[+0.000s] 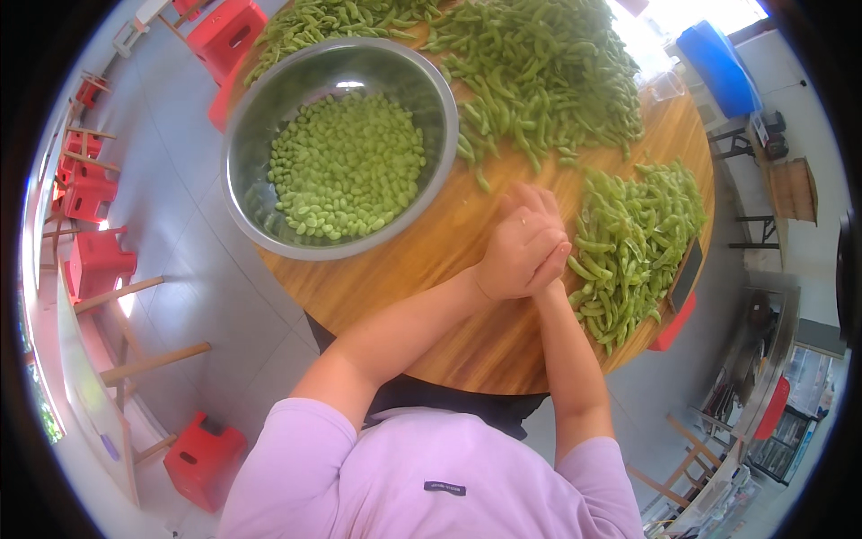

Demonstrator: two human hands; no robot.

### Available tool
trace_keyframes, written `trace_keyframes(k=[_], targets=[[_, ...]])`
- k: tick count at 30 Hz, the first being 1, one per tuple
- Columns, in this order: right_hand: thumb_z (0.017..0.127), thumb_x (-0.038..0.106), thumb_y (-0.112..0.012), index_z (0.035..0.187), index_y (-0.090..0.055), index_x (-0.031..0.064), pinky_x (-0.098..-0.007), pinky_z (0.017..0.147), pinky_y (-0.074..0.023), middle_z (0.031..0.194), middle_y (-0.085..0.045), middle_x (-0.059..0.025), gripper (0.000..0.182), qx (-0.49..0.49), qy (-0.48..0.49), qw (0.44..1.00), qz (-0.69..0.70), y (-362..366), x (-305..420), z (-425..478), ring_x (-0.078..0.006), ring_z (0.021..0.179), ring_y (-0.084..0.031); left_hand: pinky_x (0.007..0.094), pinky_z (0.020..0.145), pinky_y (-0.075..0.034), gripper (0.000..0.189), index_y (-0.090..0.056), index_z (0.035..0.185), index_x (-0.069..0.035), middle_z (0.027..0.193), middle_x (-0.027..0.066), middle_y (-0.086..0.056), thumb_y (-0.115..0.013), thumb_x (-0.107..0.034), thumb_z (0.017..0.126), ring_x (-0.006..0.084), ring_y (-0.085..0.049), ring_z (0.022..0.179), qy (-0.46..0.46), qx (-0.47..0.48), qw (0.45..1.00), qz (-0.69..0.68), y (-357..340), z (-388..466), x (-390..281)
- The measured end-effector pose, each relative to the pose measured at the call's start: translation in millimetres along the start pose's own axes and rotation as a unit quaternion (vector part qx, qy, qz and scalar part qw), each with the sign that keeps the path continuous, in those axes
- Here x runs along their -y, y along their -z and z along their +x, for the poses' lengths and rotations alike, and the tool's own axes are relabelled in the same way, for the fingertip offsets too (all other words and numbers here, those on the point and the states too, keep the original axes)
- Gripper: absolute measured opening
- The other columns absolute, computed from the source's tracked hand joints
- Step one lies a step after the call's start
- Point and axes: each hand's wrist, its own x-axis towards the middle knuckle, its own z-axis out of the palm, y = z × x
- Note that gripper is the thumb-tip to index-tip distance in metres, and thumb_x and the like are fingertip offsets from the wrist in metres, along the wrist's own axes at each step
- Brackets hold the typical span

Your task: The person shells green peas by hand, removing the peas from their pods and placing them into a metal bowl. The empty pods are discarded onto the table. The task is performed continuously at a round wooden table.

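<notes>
My left hand [517, 248] is folded over my right hand [539, 198] above the wooden tabletop [431, 296]. The palms face each other and are hidden, and no object shows between them. Much of my right hand is covered. Close by on the right lies a pile of green soybean pods [630, 249], several of them split. A steel bowl [236, 202] to the left holds shelled green beans [347, 168]. Beyond my hands spreads a large heap of green pods [539, 74], with a further heap [337, 19] behind the bowl.
A dark flat object [685, 275] lies at the table's right edge, beside the small pile. A clear plastic container [667, 86] stands at the far right edge. A red stool [205, 461] and another red stool [227, 40] stand on the floor to the left.
</notes>
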Motion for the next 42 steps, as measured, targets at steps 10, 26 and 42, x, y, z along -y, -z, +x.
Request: trace_keyframes(k=[10, 26, 42], targets=[[0.082, 0.010, -0.055, 0.094, -0.059, 0.0011, -0.0358, 0.076, -0.0457, 0.100, -0.058, -0.0146, 0.015, 0.000, 0.029, 0.998, -0.053, -12.2, -19.5, 3.9, -0.0289, 0.093, -0.056, 0.0364, 0.068, -0.044, 0.009, -0.057, 0.088, -0.003, 0.078, 0.0123, -0.056, -0.049, -0.007, 0.086, 0.0303, -0.054, 0.070, 0.109, -0.034, 0.992, 0.054, -4.4, -7.6, 14.9], [0.088, 0.009, -0.059, 0.097, -0.059, 0.0012, -0.0216, 0.067, -0.0459, 0.082, -0.063, -0.0011, 0.012, -0.102, -0.153, 0.976, 0.113, 20.3, -5.2, -2.5, -0.0073, 0.076, -0.058, 0.0203, 0.049, -0.031, 0.024, -0.057, 0.075, -0.006, 0.062, -0.0034, -0.048, -0.050, -0.022, 0.092, 0.0038, -0.040, 0.054, 0.538, -0.004, 0.788, -0.299, -2.5, -2.9, 44.1], [0.090, 0.025, -0.057, 0.088, -0.062, 0.0044, -0.0183, 0.056, -0.0360, 0.074, -0.057, 0.0041, 0.021, 0.015, -0.345, 0.879, 0.328, 52.3, -7.6, -4.5, -0.0025, 0.065, -0.046, 0.0202, 0.053, -0.034, 0.020, -0.055, 0.076, -0.005, 0.066, -0.0037, -0.050, -0.053, -0.019, 0.090, 0.0036, -0.043, 0.060, 0.526, 0.149, 0.803, -0.237, 10.6, 15.9, 26.5]])
